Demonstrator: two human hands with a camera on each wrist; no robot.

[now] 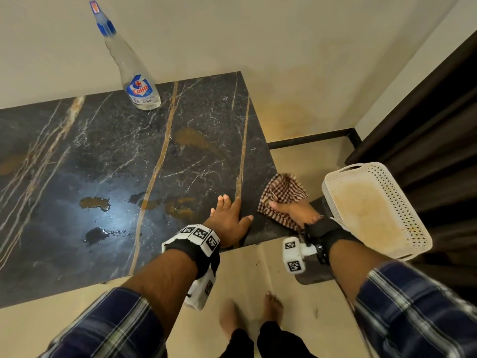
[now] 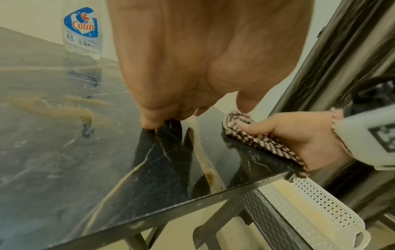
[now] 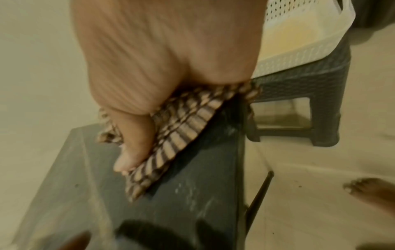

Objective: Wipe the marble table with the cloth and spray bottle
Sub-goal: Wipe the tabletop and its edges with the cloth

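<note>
The dark veined marble tabletop (image 1: 108, 151) is observed wet, with brownish patches and droplets near its front. The left hand (image 1: 228, 220) is laid flat on the near right corner, fingers spread. The right hand (image 1: 296, 210) is curled around a brown-and-white checked cloth (image 1: 282, 192), pressed at the tabletop's right edge. A clear plastic spray bottle with a blue nozzle (image 1: 134, 71) is stood upright at the far edge. A white perforated plastic tray (image 1: 376, 208) is seen on a dark stool (image 3: 310, 88) beside the tabletop.

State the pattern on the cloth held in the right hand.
The cloth has a brown-and-cream check; the head view shows it best.
</note>
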